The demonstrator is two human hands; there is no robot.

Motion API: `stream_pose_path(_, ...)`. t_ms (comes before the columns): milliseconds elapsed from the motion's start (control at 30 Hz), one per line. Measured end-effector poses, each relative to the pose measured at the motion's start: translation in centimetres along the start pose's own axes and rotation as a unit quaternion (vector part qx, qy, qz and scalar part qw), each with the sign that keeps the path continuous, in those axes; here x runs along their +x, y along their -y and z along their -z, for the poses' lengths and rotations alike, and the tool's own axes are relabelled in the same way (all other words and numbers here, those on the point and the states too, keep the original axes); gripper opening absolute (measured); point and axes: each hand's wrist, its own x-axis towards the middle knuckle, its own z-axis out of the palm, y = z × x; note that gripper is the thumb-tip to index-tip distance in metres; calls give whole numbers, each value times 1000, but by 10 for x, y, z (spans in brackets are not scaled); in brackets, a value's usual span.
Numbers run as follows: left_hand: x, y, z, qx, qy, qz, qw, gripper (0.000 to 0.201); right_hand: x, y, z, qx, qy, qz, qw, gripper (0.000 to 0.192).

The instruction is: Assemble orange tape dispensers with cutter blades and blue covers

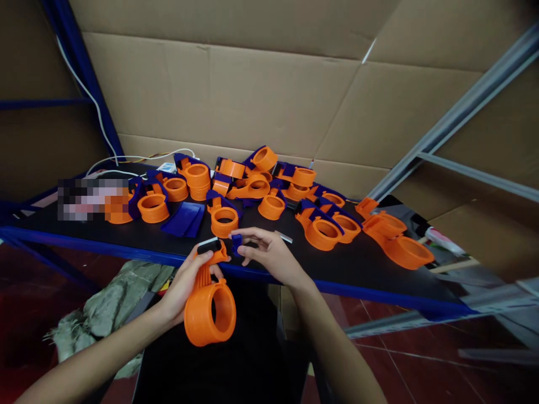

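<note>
My left hand (184,287) is closed around the handle of an orange tape dispenser (210,314), whose round hub hangs down below the fingers. At its upper end sits a black piece with a white toothed edge (208,245). Just to the right, my right hand (272,254) pinches a small dark blue plastic part (237,244) between thumb and fingertips. A small gap separates that part from the dispenser's end. Behind both hands, an orange and blue tape dispenser (224,221) lies on the black tabletop (265,269).
Several more orange and blue dispensers (323,232) spread across the back. Flat blue pieces (184,219) lie left of centre, and all-orange dispensers (406,251) at the right. A metal strip (284,237) rests behind my right hand. Cardboard (236,95) walls the back; a grey sack (120,297) sits below left.
</note>
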Motion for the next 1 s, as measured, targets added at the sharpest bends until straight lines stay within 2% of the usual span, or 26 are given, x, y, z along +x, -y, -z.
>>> stream_pose_path(133,-1,0,-1,5,-4,6,1000,38,-4,2,-14,-107,-30,88,990,34)
stream_pose_path(267,-2,-1,-3,18,-7,-7,1000,33,-7,8,-20,-184,-9,139,973,30)
stream_pose_path(667,-6,-6,-3,91,-3,-29,995,30,-8,-2,-20,-194,-3,166,967,39)
stream_pose_path(867,-6,-5,2,152,16,-67,986,33,-10,5,-20,-212,-11,218,953,32)
stream_pose_path(1000,-8,-1,2,158,28,-92,983,34,-14,11,-19,-245,-15,258,934,33)
